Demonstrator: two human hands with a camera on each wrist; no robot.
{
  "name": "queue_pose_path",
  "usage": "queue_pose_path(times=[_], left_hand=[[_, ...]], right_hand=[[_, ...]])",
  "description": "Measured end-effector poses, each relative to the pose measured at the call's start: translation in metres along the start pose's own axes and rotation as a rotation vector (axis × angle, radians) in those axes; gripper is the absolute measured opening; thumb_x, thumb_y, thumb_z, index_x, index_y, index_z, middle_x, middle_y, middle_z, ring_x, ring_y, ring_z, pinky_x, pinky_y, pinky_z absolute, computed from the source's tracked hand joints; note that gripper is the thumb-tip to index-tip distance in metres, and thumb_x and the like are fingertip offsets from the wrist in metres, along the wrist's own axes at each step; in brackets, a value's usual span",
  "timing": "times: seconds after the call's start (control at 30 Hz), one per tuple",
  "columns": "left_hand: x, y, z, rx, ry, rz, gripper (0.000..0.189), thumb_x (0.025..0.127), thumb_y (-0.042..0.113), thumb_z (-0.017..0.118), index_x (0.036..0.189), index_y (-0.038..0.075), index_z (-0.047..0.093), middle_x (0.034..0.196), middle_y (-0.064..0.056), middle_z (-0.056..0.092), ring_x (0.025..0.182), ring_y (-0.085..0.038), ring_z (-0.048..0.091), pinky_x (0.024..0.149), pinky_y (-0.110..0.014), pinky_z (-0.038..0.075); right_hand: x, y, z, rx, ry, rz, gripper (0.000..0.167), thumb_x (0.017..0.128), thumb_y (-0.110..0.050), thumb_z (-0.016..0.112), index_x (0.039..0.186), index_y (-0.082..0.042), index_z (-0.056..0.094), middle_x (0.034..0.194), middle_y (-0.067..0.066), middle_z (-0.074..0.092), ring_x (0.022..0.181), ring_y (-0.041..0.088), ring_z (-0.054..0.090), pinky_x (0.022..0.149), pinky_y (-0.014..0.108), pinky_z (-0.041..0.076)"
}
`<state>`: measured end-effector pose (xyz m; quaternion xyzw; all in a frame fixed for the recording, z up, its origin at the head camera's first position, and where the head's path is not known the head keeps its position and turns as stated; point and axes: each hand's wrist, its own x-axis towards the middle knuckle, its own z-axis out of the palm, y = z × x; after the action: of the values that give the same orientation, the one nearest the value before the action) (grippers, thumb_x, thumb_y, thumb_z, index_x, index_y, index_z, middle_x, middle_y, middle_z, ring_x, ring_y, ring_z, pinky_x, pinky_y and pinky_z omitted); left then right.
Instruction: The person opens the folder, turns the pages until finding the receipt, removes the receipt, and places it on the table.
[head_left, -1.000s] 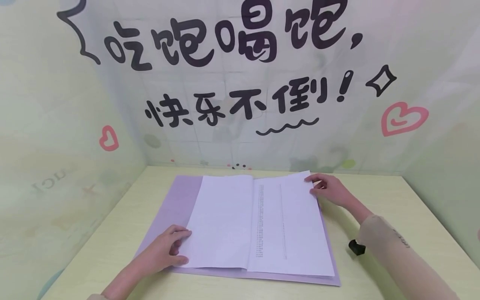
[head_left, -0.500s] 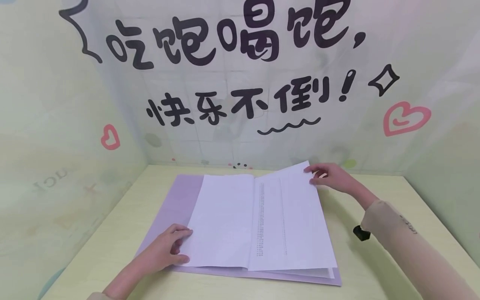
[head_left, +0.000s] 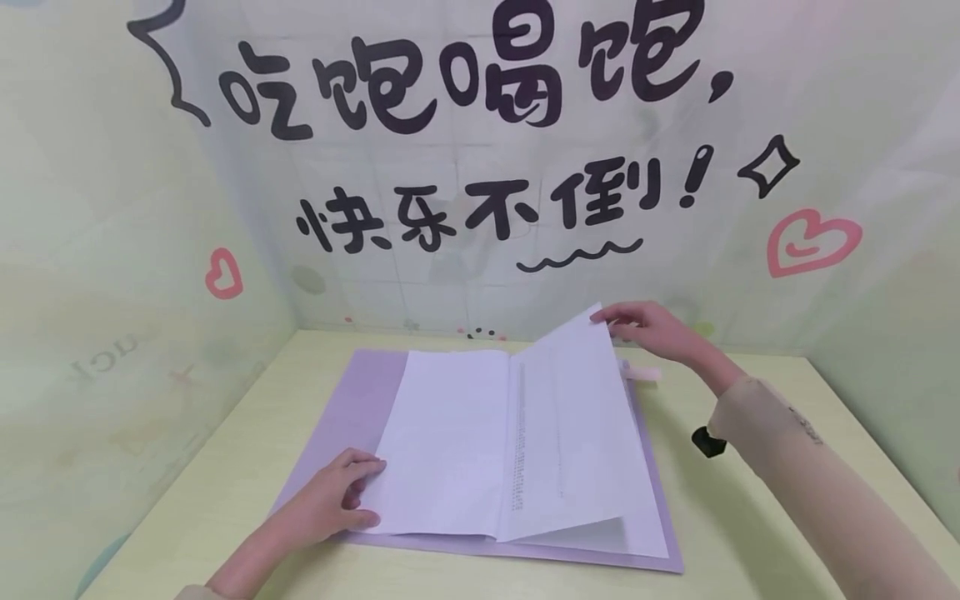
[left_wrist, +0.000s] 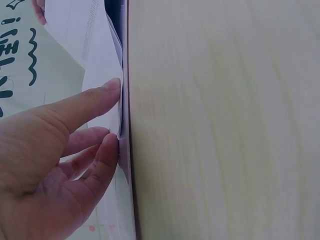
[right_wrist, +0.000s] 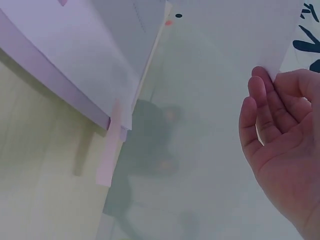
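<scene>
A lilac folder [head_left: 360, 392] lies spread on the table with white sheets inside. On its left side is a blank page [head_left: 442, 442]; the right page [head_left: 577, 425] carries columns of small print and is lifted, its outer top corner highest. My right hand [head_left: 648, 329] pinches that corner between thumb and fingers, seen also in the right wrist view [right_wrist: 285, 125]. My left hand [head_left: 337, 496] rests at the lower left edge of the blank page. In the left wrist view, thumb and fingers of that left hand [left_wrist: 65, 145] touch the paper's edge, loosely bent.
A pale pink strip [head_left: 643, 375] sticks out past the folder's upper right edge. Beneath the lifted page another white sheet [head_left: 645, 533] shows. Pale wooden tabletop [head_left: 225, 467] surrounds the folder, and a printed backdrop [head_left: 420, 292] stands right behind the table.
My right hand has raised the printed page's corner and moved it up and slightly left. The sheet beneath and the pink strip have come into view. My left hand stays in place.
</scene>
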<state>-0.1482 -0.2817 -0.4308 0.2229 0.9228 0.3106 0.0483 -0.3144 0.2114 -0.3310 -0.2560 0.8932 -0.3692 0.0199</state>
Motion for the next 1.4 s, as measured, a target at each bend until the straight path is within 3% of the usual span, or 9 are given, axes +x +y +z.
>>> queue_pose_path(times=[0.17, 0.3, 0.83, 1.07, 1.4], left_hand=[[0.000, 0.003, -0.001, 0.013, 0.001, 0.018, 0.067, 0.077, 0.021, 0.082, 0.131, -0.009, 0.056, 0.123, -0.014, 0.053, 0.081, 0.003, 0.046, 0.068, -0.017, 0.048], [0.001, 0.006, -0.001, 0.078, 0.005, 0.036, 0.064, 0.077, 0.023, 0.083, 0.128, -0.007, 0.059, 0.122, -0.015, 0.056, 0.080, 0.002, 0.045, 0.069, -0.019, 0.045], [0.001, 0.007, 0.001, 0.111, 0.004, 0.033, 0.059, 0.075, 0.020, 0.084, 0.124, -0.004, 0.064, 0.123, -0.017, 0.058, 0.084, 0.001, 0.052, 0.071, -0.019, 0.050], [-0.001, 0.005, 0.001, 0.105, 0.017, 0.047, 0.058, 0.075, 0.020, 0.084, 0.124, -0.004, 0.064, 0.123, -0.016, 0.059, 0.084, 0.001, 0.051, 0.071, -0.019, 0.049], [0.000, 0.004, 0.002, 0.118, 0.036, 0.074, 0.058, 0.076, 0.023, 0.083, 0.124, -0.002, 0.065, 0.119, -0.013, 0.060, 0.083, 0.000, 0.048, 0.070, -0.020, 0.046]], right_hand=[[0.013, -0.016, 0.000, -0.012, 0.008, -0.039, 0.032, 0.098, -0.007, 0.053, 0.128, -0.007, 0.065, 0.123, 0.011, 0.068, 0.101, 0.021, 0.062, 0.086, 0.023, 0.052], [0.024, -0.028, 0.003, -0.042, 0.019, -0.063, 0.033, 0.094, -0.004, 0.057, 0.126, -0.008, 0.066, 0.115, 0.010, 0.070, 0.099, 0.020, 0.062, 0.082, 0.019, 0.051], [0.061, -0.074, 0.020, -0.042, 0.010, -0.136, 0.031, 0.093, -0.006, 0.063, 0.124, -0.006, 0.066, 0.110, 0.010, 0.069, 0.100, 0.022, 0.064, 0.084, 0.031, 0.053], [0.078, -0.091, 0.037, 0.013, 0.013, -0.099, 0.028, 0.093, -0.011, 0.066, 0.121, -0.012, 0.067, 0.108, 0.006, 0.068, 0.102, 0.019, 0.061, 0.088, 0.033, 0.052], [0.101, -0.109, 0.068, 0.071, 0.034, -0.080, 0.027, 0.092, -0.014, 0.069, 0.119, -0.011, 0.068, 0.107, 0.007, 0.069, 0.102, 0.019, 0.061, 0.094, 0.033, 0.050]])
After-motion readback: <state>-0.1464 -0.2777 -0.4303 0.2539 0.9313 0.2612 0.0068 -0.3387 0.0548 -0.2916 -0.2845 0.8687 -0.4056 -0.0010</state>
